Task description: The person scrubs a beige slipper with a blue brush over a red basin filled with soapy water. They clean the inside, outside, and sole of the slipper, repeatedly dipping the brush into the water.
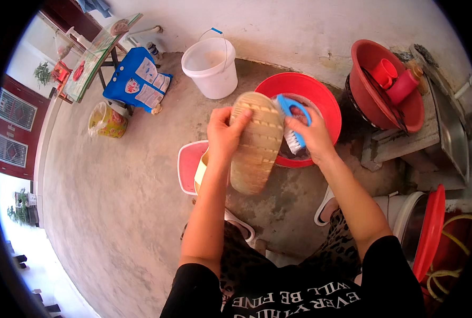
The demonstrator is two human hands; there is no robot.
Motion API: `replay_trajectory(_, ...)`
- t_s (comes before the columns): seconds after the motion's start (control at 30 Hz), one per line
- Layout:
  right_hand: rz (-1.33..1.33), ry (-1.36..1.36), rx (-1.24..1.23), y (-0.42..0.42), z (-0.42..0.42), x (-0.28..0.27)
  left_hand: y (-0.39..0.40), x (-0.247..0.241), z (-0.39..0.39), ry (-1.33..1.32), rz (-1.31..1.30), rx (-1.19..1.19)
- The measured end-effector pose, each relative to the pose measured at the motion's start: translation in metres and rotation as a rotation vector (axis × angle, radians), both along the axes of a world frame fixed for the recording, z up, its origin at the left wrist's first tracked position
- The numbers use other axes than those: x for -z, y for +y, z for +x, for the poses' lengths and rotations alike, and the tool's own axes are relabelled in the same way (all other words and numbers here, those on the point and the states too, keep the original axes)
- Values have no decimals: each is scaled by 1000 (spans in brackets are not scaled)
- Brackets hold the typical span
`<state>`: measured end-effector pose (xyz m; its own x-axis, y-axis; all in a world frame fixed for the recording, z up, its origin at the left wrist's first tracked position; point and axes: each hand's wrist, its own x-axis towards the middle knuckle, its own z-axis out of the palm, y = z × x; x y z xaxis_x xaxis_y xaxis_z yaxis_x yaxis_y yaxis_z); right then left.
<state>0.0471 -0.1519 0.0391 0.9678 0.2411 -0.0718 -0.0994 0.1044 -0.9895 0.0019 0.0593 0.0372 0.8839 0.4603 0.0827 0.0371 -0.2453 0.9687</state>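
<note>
My left hand (pixel 227 129) grips a tan slipper (pixel 257 147) by its edge, thumb on the ridged sole that faces up towards me. In my right hand (pixel 313 133) is a scrubbing brush (pixel 295 121) with a blue loop handle and white bristles, held close beside the sole's right edge. Both are above the near left part of a red basin (pixel 327 103) holding dark, sudsy water. A pink, white-rimmed basin (pixel 187 171) stands on the floor to the left, partly behind my left forearm. A pale yellow slipper (pixel 201 171) shows there, mostly hidden.
A white bucket (pixel 212 75) stands behind, near the wall. Left of it are a blue detergent bag (pixel 134 81), a floral bin (pixel 108 121) and a glass-topped table (pixel 100 51). At right, a reddish basin (pixel 410 115) with a mug and bottle rests on a concrete ledge (pixel 403 143).
</note>
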Motion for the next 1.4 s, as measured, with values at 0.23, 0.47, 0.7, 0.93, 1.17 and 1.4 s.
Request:
replay_trajectory(0.23, -443, -270, -47, -11, 5, 30, -28, 16, 2, -96, 358, -17)
replay_trajectory(0.47, -559, -261, -61, -27, 19, 39, -48, 0, -13, -67, 811, 126)
replay_trajectory(0.7, -955, -401, -87, -35, 41, 21, -28, -23, -20, 43, 735, 221)
replay_trajectory(0.93, -1471, -386, -306, -32, 57, 79, -31, 5, -46, 241, 920, 494)
replay_trajectory(1.17, -1558, -304, -573, -29, 58, 121, -35, 35, -51, 257, 972, 459)
replay_trajectory(1.4, -1316, -298, -201, -36, 60, 75, -39, 45, -49, 248, 983, 414)
